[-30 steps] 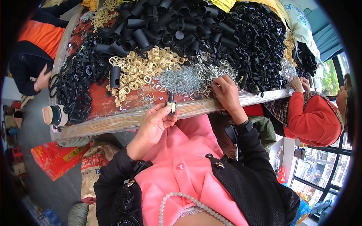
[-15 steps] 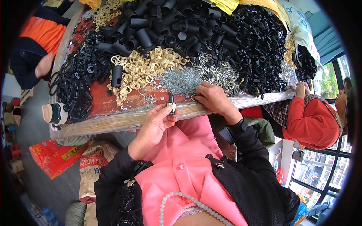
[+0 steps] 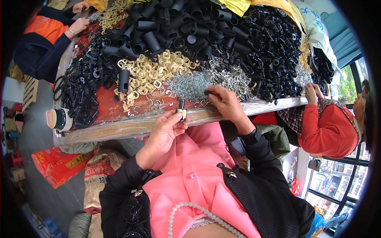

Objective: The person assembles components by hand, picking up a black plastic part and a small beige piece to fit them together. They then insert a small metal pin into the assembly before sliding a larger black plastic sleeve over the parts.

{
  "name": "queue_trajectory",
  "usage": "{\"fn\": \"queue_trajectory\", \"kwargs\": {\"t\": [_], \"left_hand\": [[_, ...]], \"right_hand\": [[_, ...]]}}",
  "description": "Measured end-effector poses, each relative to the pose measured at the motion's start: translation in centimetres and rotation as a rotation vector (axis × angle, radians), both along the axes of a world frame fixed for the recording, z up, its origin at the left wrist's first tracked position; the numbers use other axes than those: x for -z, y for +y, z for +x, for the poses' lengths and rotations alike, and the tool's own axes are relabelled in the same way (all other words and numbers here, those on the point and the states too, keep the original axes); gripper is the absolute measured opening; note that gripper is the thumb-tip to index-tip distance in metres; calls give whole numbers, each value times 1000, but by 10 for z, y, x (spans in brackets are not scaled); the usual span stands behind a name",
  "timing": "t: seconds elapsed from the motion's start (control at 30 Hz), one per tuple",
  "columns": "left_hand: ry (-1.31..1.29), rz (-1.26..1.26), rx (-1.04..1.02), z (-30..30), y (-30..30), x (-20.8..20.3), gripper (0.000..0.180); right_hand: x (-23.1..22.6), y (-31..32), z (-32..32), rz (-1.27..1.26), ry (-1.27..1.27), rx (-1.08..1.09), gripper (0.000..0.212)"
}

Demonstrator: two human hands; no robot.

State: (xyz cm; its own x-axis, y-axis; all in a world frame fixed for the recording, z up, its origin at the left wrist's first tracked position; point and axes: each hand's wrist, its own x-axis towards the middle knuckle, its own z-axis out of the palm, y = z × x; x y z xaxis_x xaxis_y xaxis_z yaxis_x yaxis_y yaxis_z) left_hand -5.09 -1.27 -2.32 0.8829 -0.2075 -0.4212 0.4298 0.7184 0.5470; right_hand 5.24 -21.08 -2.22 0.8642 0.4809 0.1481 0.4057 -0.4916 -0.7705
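Between the thumb and fingers of my left hand [image 3: 167, 129] is a small black part with a cream piece on it [image 3: 181, 109], held upright just over the table's front edge. My right hand [image 3: 226, 102] is closed in a pinch over the pile of small silver metal pieces [image 3: 191, 85]. At its fingertips shows a small dark piece [image 3: 207, 92], too small to name. Behind my right hand lie U-shaped silver clips [image 3: 234, 81]. Cream-coloured rings [image 3: 149, 71] are heaped to the left of the silver pile, next to a single black tube [image 3: 123, 80].
Black tubes [image 3: 151, 41] pile up at the back, small black parts [image 3: 274, 55] at the right and left. A wooden rail [image 3: 107, 134] edges the red table. A round white-and-dark container [image 3: 59, 119] sits at the left corner. Co-workers stand at far left [image 3: 43, 45] and right [image 3: 329, 129].
My right hand has lifted slightly off the silver pile, a dark piece now showing at its fingertips. My left hand barely moved. The left co-worker's hands have reached onto the table.
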Motion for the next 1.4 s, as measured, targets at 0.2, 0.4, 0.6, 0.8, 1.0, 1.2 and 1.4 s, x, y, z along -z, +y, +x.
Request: {"fn": "queue_trajectory", "kwargs": {"t": [0.2, 0.4, 0.6, 0.8, 1.0, 1.2, 1.4], "left_hand": [[-2, 26, 20, 2, -1, 0, 22], [-8, 1, 20, 2, -3, 0, 18], [-38, -27, 14, -1, -4, -3, 19], [-26, -3, 44, -5, -6, -4, 19], [-47, -36, 57, -4, -5, -2, 18], [-68, -75, 79, -5, -4, 1, 19], [-104, -64, 137, -5, -5, 4, 21]], "right_hand": [[-5, 4, -9, 205, 423, -97, 16], [-12, 22, -30, 575, 600, -210, 14], [-26, 35, -46, 603, 615, -230, 14], [-21, 36, -54, 557, 552, -191, 16], [-18, 36, -55, 433, 494, -137, 17], [-19, 36, -56, 332, 251, -148, 18], [-15, 36, -53, 295, -142, -204, 21]]}}
